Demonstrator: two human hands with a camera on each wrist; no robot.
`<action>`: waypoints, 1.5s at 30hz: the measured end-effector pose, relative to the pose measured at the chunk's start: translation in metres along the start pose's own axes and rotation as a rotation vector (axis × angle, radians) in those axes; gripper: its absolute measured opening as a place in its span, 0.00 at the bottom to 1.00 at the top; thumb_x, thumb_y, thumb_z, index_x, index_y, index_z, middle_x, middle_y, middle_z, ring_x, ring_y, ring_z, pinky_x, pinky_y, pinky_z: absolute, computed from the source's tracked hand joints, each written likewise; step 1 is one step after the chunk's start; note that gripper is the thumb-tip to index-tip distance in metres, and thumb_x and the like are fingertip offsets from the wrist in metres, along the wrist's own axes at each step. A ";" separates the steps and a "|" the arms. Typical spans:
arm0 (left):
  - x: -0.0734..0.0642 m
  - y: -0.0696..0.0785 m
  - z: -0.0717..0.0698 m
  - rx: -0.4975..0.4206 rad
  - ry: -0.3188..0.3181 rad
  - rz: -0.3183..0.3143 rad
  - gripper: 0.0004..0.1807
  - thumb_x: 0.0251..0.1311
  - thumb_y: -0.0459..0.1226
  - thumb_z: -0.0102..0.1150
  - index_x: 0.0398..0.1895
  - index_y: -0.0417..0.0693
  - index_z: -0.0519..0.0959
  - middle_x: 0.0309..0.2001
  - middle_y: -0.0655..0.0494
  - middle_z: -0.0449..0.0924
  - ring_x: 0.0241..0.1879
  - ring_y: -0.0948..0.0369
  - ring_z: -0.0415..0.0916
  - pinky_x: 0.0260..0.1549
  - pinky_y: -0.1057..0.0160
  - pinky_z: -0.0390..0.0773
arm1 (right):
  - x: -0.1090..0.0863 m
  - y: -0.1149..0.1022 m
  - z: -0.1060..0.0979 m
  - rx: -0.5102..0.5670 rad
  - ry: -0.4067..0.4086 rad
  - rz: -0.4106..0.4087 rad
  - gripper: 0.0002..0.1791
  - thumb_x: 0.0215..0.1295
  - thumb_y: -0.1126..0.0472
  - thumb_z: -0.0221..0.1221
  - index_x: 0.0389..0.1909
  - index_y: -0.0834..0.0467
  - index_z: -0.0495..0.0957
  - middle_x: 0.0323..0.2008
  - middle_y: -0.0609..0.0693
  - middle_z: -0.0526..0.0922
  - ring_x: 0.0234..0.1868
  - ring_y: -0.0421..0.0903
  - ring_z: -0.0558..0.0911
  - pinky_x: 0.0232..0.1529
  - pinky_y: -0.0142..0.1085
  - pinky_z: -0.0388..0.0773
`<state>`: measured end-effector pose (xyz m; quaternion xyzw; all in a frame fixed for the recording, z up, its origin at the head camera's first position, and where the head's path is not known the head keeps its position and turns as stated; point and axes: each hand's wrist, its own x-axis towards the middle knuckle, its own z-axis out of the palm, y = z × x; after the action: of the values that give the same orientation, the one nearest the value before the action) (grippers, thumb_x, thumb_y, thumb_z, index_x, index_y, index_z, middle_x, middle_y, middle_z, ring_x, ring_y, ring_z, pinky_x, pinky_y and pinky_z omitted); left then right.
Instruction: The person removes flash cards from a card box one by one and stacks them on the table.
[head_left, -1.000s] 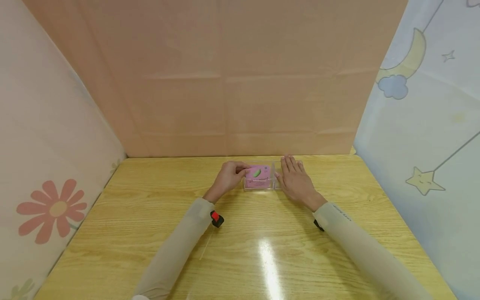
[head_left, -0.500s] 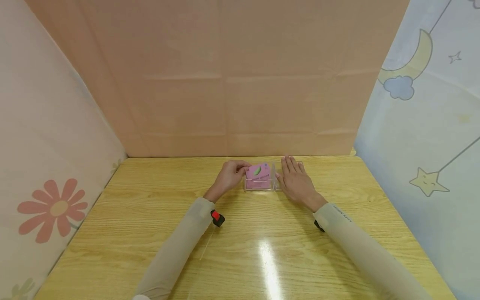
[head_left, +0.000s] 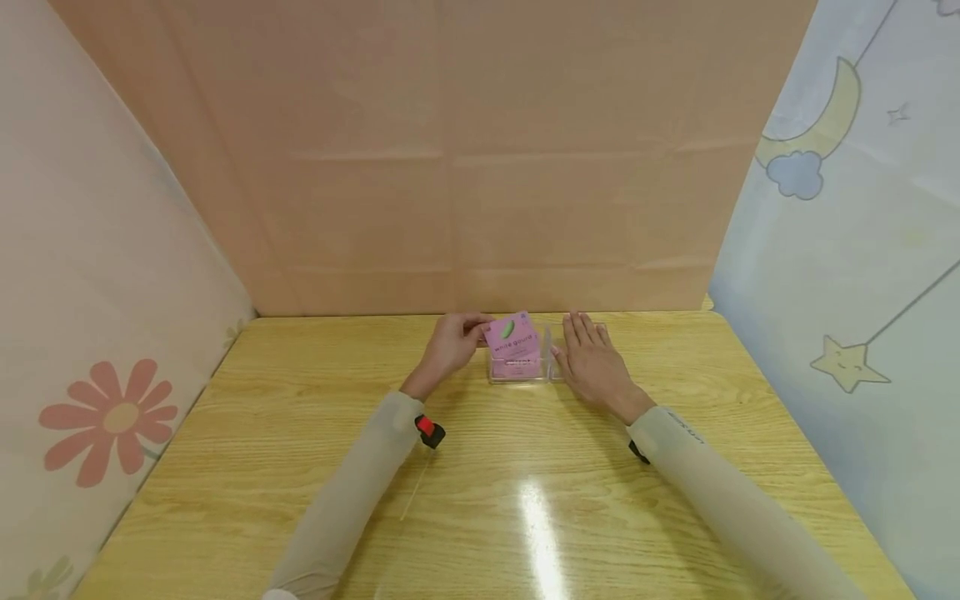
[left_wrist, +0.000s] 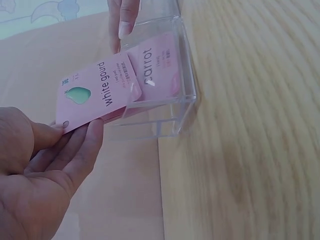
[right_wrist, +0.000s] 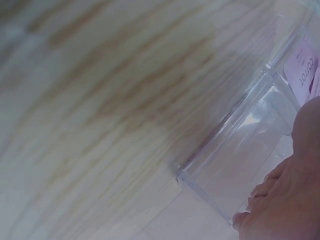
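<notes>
Card [left_wrist: 100, 90] marked white gourd, tilted partly out of the clear box [left_wrist: 184, 65], I judge light, springy and slick, best held by the top corner that the left hand [head_left: 452, 343] pinches, while the right hand [head_left: 594, 365] lies straight-fingered over clear plastic [right_wrist: 245, 142] just beside.

pass: between 2 sleeves [head_left: 348, 492] | block: transparent box [right_wrist: 245, 140] ahead, backdrop [head_left: 480, 183] behind

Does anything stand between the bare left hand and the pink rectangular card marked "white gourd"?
Nothing visible does: the bare left hand pinches the pink rectangular "white gourd" card at a corner. The pink "carrot" card lies behind its lower part in the clear plastic box, not between them.
</notes>
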<state>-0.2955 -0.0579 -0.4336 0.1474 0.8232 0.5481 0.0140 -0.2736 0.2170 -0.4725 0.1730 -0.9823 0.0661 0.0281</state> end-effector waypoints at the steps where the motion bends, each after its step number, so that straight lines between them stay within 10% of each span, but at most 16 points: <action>1: 0.000 0.001 -0.002 0.001 0.001 -0.004 0.13 0.77 0.29 0.54 0.56 0.34 0.85 0.53 0.36 0.87 0.46 0.49 0.90 0.52 0.46 0.89 | 0.000 0.000 0.000 0.000 -0.001 0.000 0.40 0.87 0.44 0.33 0.83 0.69 0.40 0.85 0.67 0.44 0.86 0.64 0.43 0.85 0.63 0.42; 13: -0.005 0.004 -0.024 0.037 0.055 0.033 0.12 0.75 0.34 0.60 0.54 0.41 0.88 0.51 0.42 0.90 0.43 0.53 0.91 0.41 0.63 0.91 | 0.004 -0.004 -0.004 -0.015 0.004 -0.019 0.39 0.87 0.45 0.35 0.83 0.70 0.42 0.84 0.68 0.45 0.86 0.65 0.45 0.85 0.62 0.42; 21: -0.009 0.000 -0.034 -0.029 0.057 -0.002 0.11 0.75 0.33 0.60 0.52 0.38 0.87 0.50 0.40 0.89 0.44 0.51 0.90 0.51 0.44 0.89 | 0.004 -0.005 -0.003 -0.008 0.005 -0.010 0.40 0.87 0.45 0.35 0.83 0.70 0.41 0.84 0.68 0.45 0.86 0.65 0.45 0.85 0.63 0.42; 45: -0.020 -0.030 -0.066 -0.141 0.036 -0.200 0.12 0.75 0.34 0.61 0.53 0.36 0.87 0.53 0.37 0.88 0.43 0.55 0.91 0.53 0.47 0.88 | 0.005 -0.004 -0.003 -0.015 0.011 -0.016 0.39 0.87 0.46 0.36 0.83 0.70 0.43 0.84 0.69 0.46 0.86 0.66 0.46 0.85 0.63 0.44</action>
<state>-0.2949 -0.1333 -0.4373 0.0533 0.7934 0.6029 0.0640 -0.2768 0.2118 -0.4685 0.1804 -0.9811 0.0595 0.0355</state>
